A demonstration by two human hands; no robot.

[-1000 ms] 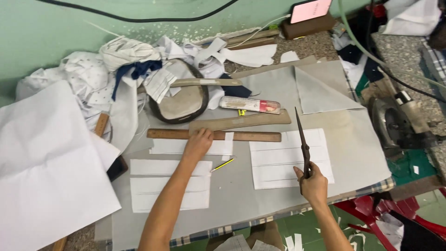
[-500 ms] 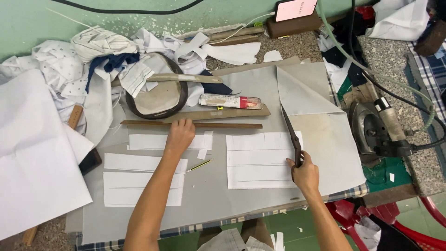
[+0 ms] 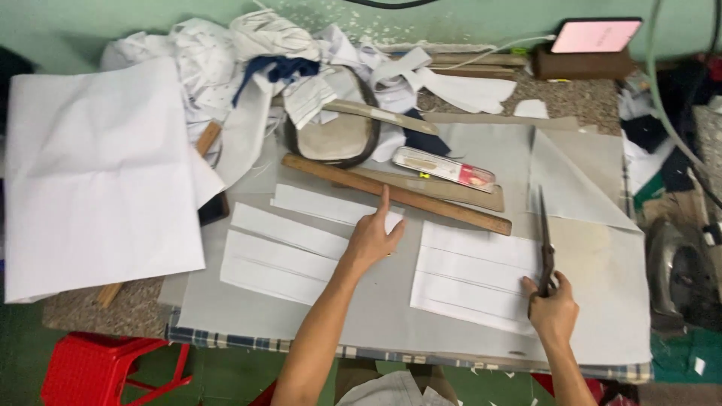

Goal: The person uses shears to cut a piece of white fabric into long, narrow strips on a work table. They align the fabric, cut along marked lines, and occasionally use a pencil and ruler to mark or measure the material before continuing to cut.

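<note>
Two bare hands work over a desk (image 3: pixel 376 316) covered in grey cloth. The landmark here is the long wooden ruler (image 3: pixel 398 194), which lies slantwise across the middle of the desk.

The left hand (image 3: pixel 372 237) rests just below the ruler, its grip apart: the fingers are spread flat and the forefinger points up so its tip touches, or nearly touches, the ruler's lower edge. Its palm presses on the end of a white paper strip (image 3: pixel 331 207) that runs along just under the ruler. Further below and to the left of the ruler lie more white strips (image 3: pixel 282 256), side by side.

The right hand (image 3: pixel 553 308) is well below the ruler's right end, its grip clamped on the handles of a pair of dark scissors (image 3: pixel 544 240). The blades point up the desk toward the ruler's right end and look closed, resting along the right edge of a white paper sheet (image 3: pixel 474 274) marked with lines.

Just above the ruler sit a flatter wooden board (image 3: pixel 451 192) and a long clear box with a red end (image 3: pixel 445 168). Higher up is a heap of white and dark blue cloth (image 3: pixel 271 60). Far left of the ruler a big white sheet (image 3: pixel 98 173) overhangs the desk, and below it stands a red plastic stool (image 3: pixel 105 372).
</note>
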